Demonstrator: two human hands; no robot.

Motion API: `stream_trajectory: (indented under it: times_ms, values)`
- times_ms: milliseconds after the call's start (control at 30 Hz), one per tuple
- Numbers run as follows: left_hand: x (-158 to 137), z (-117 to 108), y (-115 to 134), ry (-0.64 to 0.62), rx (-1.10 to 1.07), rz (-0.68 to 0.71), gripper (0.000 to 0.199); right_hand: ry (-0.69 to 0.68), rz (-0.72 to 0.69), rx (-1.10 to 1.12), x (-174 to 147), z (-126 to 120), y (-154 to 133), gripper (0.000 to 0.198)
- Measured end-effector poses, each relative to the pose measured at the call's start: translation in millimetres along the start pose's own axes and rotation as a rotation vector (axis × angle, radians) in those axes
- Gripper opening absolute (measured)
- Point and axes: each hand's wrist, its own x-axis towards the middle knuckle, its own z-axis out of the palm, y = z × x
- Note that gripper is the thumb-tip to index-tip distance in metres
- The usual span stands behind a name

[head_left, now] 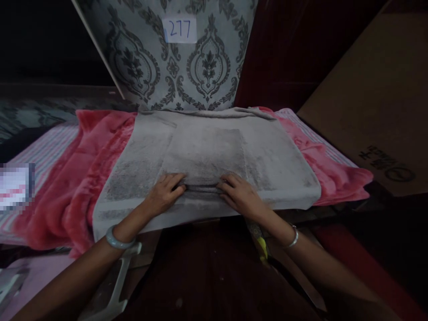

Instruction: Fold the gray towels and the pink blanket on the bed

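Note:
A large grey towel [274, 151] lies spread over a pink plush blanket [83, 169]. In its middle is a layered, folded-looking rectangle [214, 147] of the same grey cloth, with darker patches. My left hand [165, 191] grips the left end of a fold at the near side of this rectangle, fingers bent and thumb pointing inward. At the right end of that fold, my right hand [239, 194] has its fingers curled on the cloth. Between the hands the fold shows as dark creases. The far edge of the towel is bunched against the wall.
A patterned wall [174, 67] with a paper marked 277 [180, 29] rises behind. A large cardboard box [377, 107] leans at the right. A striped cloth [53, 147] shows under the blanket. Below, a white frame part [118, 285] stands near my left forearm.

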Motion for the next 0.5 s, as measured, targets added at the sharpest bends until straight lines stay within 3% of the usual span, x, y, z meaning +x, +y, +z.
stream_trajectory:
  times_ms: [133,267,500]
  values:
    - [3,0,2,0.047,0.136,0.180,0.025,-0.015,0.029,-0.111,-12,5,0,0.028]
    - [11,-1,4,0.141,0.237,0.257,0.017,0.014,0.047,-0.189,-16,11,8,0.025]
    - [21,-17,8,0.216,0.243,0.257,0.014,0.285,-0.036,-0.181,-13,9,16,0.025]
